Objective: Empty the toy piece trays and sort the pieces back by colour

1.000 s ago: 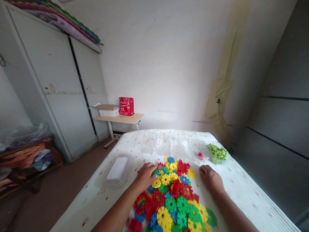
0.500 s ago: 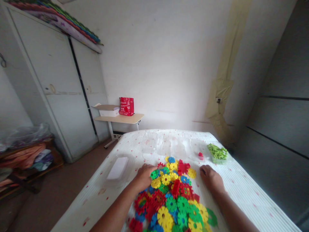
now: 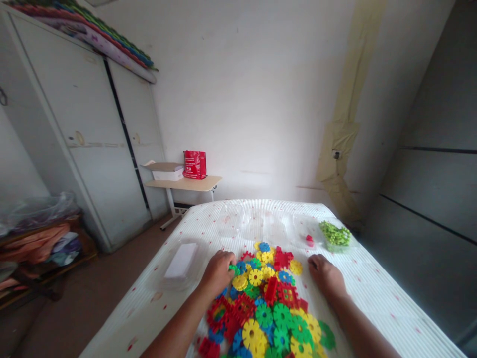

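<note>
A pile of plastic snowflake building discs in red, yellow, green and blue, mixed with red square pieces, lies on the table in front of me. My left hand is at the pile's left edge, with its fingers pinched on a green snowflake disc. To the right of the pile, beside a yellow disc, my right hand rests on the tablecloth with curled fingers. No piece shows in it.
A clear tray holding a white block is at the left. Farther back stand clear containers, one with a red piece, and a container of light green pieces. A side table carries a red bag and a box.
My left hand has drawn slightly left, and a green disc has moved out from the pile with it. My right hand has stayed in place.
</note>
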`<state>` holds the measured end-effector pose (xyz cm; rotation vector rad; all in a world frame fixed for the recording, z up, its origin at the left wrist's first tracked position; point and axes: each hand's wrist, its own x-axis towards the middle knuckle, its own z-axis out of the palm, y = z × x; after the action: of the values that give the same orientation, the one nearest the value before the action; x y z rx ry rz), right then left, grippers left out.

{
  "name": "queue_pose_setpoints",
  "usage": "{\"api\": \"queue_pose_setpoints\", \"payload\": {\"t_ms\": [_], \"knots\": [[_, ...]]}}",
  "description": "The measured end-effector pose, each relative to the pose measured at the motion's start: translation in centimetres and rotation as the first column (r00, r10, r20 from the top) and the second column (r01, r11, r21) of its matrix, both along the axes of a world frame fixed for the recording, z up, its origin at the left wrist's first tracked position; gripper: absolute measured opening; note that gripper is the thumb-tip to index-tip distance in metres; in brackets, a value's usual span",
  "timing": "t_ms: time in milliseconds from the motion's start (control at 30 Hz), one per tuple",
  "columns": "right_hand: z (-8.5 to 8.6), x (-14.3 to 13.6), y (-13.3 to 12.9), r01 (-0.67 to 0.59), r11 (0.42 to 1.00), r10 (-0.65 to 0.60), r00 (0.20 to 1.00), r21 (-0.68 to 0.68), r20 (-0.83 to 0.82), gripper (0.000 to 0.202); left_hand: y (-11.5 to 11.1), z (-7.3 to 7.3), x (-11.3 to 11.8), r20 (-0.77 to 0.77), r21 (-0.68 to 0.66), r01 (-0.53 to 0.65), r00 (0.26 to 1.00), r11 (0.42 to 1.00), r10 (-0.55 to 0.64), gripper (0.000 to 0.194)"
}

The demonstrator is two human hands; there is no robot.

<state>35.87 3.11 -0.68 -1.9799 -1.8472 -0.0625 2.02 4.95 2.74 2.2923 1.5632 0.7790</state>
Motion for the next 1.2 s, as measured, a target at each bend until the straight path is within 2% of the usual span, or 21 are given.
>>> {"api": "queue_pose_setpoints", "payload": {"t_ms": [167, 300, 400, 500, 600, 700, 833, 933, 1067, 1200], "knots": [[-0.2, 0.1, 0.1, -0.005, 1.000, 0.005, 1.000, -0.013, 0.015, 0.019, 1.2, 0.8, -0.4, 0.141, -0.049, -0.051, 0.988, 0.998, 0.057, 0.013], [-0.2, 0.1, 0.1, -0.006, 1.000, 0.006, 1.000, 0.000, 0.017, 0.019, 4.9, 2.6, -0.8, 0.287, -0.097, -0.158, 0.941, 0.983, 0.179, 0.003], [-0.1, 0.0, 0.1, 0.003, 1.000, -0.003, 1.000, -0.006, 0.017, 0.019, 8.2, 3.8, -0.6, 0.363, -0.151, -0.236, 0.890, 0.960, 0.276, 0.012], [0.0, -0.1, 0.0, 0.025, 1.000, -0.025, 0.999, -0.009, 0.030, 0.019, 10.9, 4.4, -0.1, 0.408, -0.230, -0.291, 0.838, 0.929, 0.363, 0.026], [0.1, -0.2, 0.0, 0.029, 1.000, -0.029, 0.999, -0.006, 0.042, 0.020, 12.3, 4.2, 0.4, 0.426, -0.312, -0.322, 0.794, 0.894, 0.435, 0.032], [0.2, -0.3, 0.0, 0.024, 1.000, -0.024, 0.999, -0.008, 0.038, 0.020, 12.8, 3.9, 0.7, 0.435, -0.362, -0.331, 0.767, 0.872, 0.471, 0.033], [0.2, -0.3, 0.0, 0.021, 1.000, -0.021, 0.999, -0.005, 0.028, 0.022, 11.9, 3.7, 0.5, 0.457, -0.344, -0.326, 0.761, 0.881, 0.460, 0.030], [0.2, -0.2, 0.0, 0.021, 1.000, -0.021, 1.000, -0.013, 0.010, 0.021, 9.9, 3.5, 0.3, 0.484, -0.275, -0.326, 0.766, 0.905, 0.423, 0.021], [0.4, -0.2, -0.1, 0.027, 0.999, -0.027, 0.999, -0.035, -0.026, 0.023, 5.4, 2.6, 0.3, 0.502, -0.185, -0.272, 0.800, 0.944, 0.329, 0.018], [1.1, -0.8, -0.3, 0.037, 0.997, -0.041, 0.997, -0.067, -0.066, 0.026, 0.2, 0.8, -0.2, 0.467, -0.152, -0.197, 0.849, 0.969, 0.246, 0.016]]}}
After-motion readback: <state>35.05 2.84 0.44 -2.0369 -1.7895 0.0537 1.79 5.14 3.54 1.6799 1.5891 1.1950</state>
